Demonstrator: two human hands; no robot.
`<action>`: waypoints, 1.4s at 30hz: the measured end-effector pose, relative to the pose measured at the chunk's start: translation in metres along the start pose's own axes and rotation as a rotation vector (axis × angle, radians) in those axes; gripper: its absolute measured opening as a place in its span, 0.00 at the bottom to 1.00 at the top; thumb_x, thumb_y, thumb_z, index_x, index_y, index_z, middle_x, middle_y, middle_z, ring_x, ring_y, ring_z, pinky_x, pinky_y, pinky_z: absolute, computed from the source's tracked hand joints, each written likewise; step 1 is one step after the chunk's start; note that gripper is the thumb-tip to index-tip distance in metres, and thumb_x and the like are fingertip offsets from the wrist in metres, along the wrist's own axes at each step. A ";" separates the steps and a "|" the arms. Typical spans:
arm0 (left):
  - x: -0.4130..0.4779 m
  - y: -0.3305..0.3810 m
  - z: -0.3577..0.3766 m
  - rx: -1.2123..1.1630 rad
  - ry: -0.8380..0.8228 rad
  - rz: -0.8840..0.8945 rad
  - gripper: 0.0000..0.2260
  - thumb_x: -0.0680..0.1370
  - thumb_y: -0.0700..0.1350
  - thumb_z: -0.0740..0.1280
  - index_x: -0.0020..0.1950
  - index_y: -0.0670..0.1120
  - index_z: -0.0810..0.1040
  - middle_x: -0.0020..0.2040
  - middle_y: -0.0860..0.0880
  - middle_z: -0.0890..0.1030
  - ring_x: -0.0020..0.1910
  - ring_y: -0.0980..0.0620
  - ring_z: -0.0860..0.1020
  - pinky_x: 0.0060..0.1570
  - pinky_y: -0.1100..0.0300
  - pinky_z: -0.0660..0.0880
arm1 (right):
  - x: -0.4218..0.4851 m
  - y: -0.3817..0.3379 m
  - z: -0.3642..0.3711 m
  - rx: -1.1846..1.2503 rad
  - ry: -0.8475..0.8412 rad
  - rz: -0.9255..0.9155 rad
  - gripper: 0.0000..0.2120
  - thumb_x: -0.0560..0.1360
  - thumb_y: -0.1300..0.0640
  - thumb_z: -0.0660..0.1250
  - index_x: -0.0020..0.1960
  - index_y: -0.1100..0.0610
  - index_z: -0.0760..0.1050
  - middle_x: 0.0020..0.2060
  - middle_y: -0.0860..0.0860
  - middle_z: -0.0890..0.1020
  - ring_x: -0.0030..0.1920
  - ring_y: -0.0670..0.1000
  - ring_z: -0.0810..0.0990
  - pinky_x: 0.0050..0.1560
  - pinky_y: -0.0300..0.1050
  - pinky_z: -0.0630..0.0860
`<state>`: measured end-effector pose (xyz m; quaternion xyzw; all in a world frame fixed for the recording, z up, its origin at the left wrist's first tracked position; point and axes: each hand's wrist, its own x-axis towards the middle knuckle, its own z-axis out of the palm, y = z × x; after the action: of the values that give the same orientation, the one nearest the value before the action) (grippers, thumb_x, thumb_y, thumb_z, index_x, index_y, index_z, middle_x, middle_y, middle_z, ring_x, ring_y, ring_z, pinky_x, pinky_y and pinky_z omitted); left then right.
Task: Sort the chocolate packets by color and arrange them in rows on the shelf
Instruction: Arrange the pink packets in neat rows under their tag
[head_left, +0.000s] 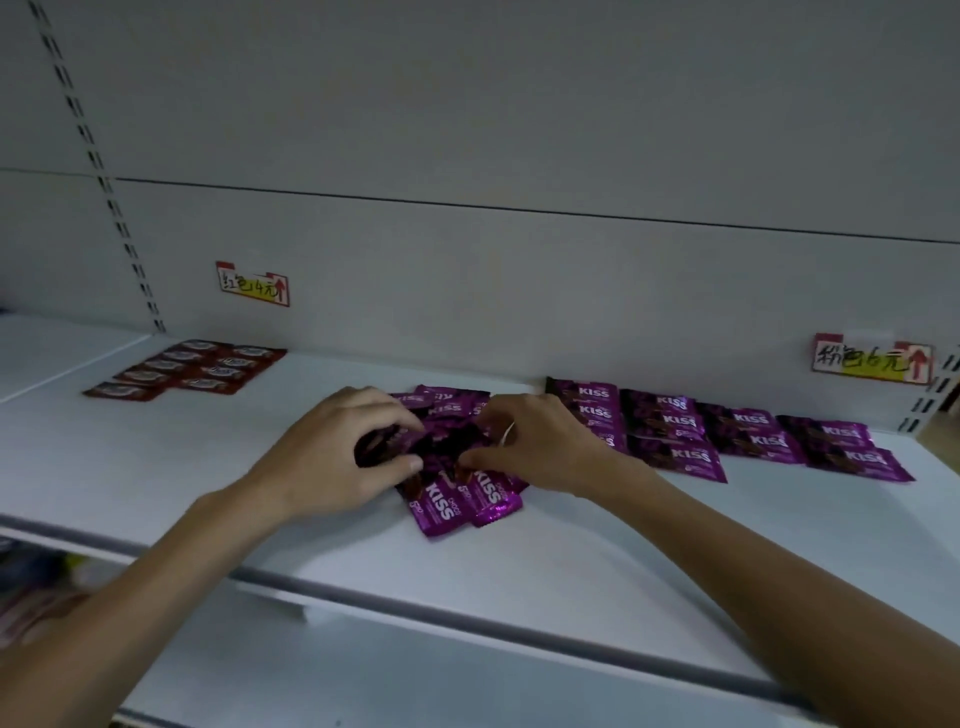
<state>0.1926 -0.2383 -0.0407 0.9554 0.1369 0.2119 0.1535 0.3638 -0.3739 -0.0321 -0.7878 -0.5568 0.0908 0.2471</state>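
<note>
A loose heap of purple KISS chocolate packets (447, 499) lies in the middle of the white shelf (208, 467). My left hand (332, 457) curls over the heap's left side, fingers and thumb round a packet. My right hand (540, 441) curls over its right side, pinching packets too. To the right, purple packets (675, 431) lie in overlapping rows up to the back wall. At the far left, red packets (192, 369) lie in two neat rows.
A red-and-yellow price label (253, 285) is stuck on the back wall above the red packets, and another label (872, 359) sits at the right above the purple rows. The shelf's front rail (415, 613) runs below my forearms. A slotted upright (104, 176) stands at the left.
</note>
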 end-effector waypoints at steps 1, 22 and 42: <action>-0.004 0.004 0.000 -0.023 -0.046 0.047 0.23 0.65 0.66 0.60 0.55 0.57 0.78 0.52 0.65 0.73 0.54 0.64 0.69 0.54 0.71 0.64 | -0.001 0.001 0.000 0.025 0.002 0.004 0.20 0.69 0.49 0.72 0.56 0.58 0.75 0.47 0.52 0.80 0.47 0.51 0.79 0.48 0.42 0.77; 0.017 0.071 0.015 -0.356 0.006 -0.004 0.10 0.63 0.47 0.77 0.36 0.53 0.77 0.33 0.62 0.79 0.34 0.63 0.76 0.37 0.74 0.69 | -0.053 0.039 -0.042 0.481 0.327 0.139 0.13 0.68 0.58 0.74 0.52 0.59 0.80 0.47 0.52 0.84 0.46 0.48 0.83 0.53 0.43 0.77; 0.105 0.232 0.136 -0.074 -0.115 0.465 0.11 0.76 0.50 0.65 0.57 0.50 0.77 0.56 0.53 0.76 0.56 0.55 0.72 0.57 0.56 0.70 | -0.225 0.180 -0.149 -0.149 0.351 0.330 0.11 0.71 0.51 0.70 0.53 0.48 0.77 0.49 0.43 0.76 0.47 0.42 0.75 0.43 0.30 0.70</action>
<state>0.3910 -0.4488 -0.0383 0.9655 -0.1037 0.1915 0.1428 0.4939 -0.6711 -0.0220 -0.8877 -0.3746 -0.0494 0.2632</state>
